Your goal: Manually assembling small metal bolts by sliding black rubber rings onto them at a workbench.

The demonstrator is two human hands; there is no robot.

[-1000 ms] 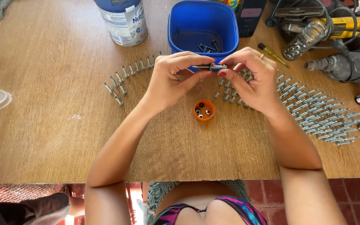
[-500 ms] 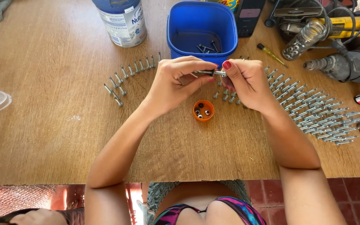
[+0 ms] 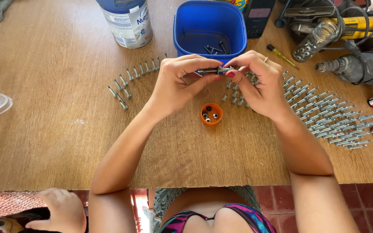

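Wooden surface (image 3: 44,142) fills the head view, with a blue tub (image 3: 210,26) at the far side and rows of bolts (image 3: 324,114) to the right. Both hands meet above it: the left hand (image 3: 175,84) pinches one end of a bolt (image 3: 214,70), the right hand (image 3: 257,82) closes its fingertips on the other end. Just below stands an orange cap (image 3: 211,114) holding small nuts. I think a slip of the fingertips can drop the bolt on this cap and scatter the nuts. A small hand (image 3: 63,211) near the edge belongs to another person and could bump the surface.
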